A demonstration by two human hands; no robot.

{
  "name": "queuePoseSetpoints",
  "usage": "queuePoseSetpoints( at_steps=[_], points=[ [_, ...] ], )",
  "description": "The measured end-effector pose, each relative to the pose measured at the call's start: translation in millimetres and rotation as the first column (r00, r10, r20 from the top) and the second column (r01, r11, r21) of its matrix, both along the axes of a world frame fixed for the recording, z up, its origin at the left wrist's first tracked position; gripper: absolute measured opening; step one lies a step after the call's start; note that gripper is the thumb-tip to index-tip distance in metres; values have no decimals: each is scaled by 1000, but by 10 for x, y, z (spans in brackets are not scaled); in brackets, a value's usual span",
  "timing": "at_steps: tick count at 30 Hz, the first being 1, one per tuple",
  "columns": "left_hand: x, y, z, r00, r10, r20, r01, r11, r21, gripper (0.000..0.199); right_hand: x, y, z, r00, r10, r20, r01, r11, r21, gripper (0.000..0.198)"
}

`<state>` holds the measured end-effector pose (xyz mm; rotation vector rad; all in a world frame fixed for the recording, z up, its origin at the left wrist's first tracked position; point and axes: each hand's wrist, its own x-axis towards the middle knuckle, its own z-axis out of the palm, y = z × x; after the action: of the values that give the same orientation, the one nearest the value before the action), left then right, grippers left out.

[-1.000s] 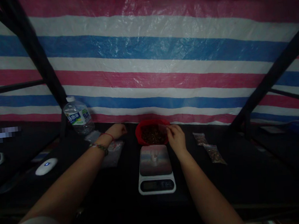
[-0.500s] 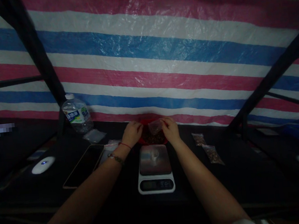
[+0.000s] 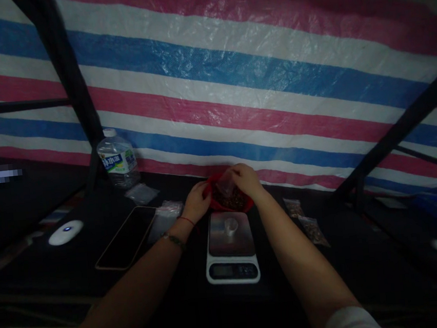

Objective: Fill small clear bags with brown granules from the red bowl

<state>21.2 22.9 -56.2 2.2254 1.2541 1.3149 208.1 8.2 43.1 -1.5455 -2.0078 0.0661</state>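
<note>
A red bowl (image 3: 247, 203) of small brown pieces sits at the back of the dark table, just beyond a white kitchen scale (image 3: 231, 250). My right hand (image 3: 246, 179) holds a small clear plastic bag (image 3: 226, 184) over the bowl. My left hand (image 3: 198, 201) rests at the bowl's left rim, fingers curled toward the bag; whether it grips the bag is unclear. A small white cap-like object (image 3: 231, 227) lies on the scale's platform.
A water bottle (image 3: 118, 162) stands at back left. Empty clear bags (image 3: 141, 193) and a dark phone (image 3: 125, 238) lie left of the scale, with a white mouse (image 3: 65, 232) further left. Two filled bags (image 3: 310, 225) lie right of the scale. A striped tarp (image 3: 233, 80) hangs behind.
My left hand came from the bags on the left to the bowl's rim. My right hand lifted the clear bag higher over the bowl. The view shifted slightly.
</note>
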Motion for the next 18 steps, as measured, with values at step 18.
queuePoseSetpoints(
  at_steps=[18],
  points=[
    [-3, -116, 96, 999, 24, -36, -24, 1000, -16, 46, 66, -94, -102, 726, 254, -639, -446, 881, -157, 35]
  ],
)
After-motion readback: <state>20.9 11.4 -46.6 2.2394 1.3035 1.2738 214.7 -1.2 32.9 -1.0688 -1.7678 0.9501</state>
